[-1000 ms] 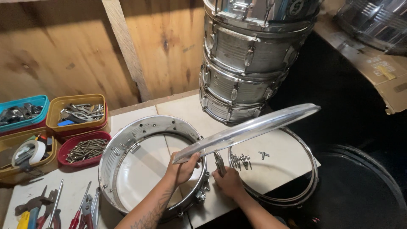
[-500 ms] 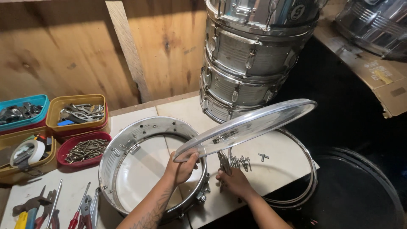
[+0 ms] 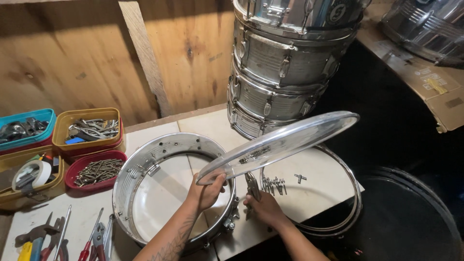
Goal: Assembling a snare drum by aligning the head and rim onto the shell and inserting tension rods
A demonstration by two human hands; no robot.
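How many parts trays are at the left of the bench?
4: teal tray far left, yellow tray beside it, red tray of screws in front, yellow tray with tape at the edge.

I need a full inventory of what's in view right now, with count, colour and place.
Clear drumhead: one, transparent, tilted up at centre.
Snare shell: one, chrome, on the table, left of centre.
Metal hoop: one, silver, flat on the table's right edge.
Tension rods: a small cluster, silver, inside the hoop.
Stacked drums: several, chrome, at the back.
Trays: four, teal, yellow and red, far left, holding hardware and tape.
Hand tools: several, bottom left.
Pliers: one, metal.
Left hand: grips the drumhead's rim.
Right hand: holds the pliers.
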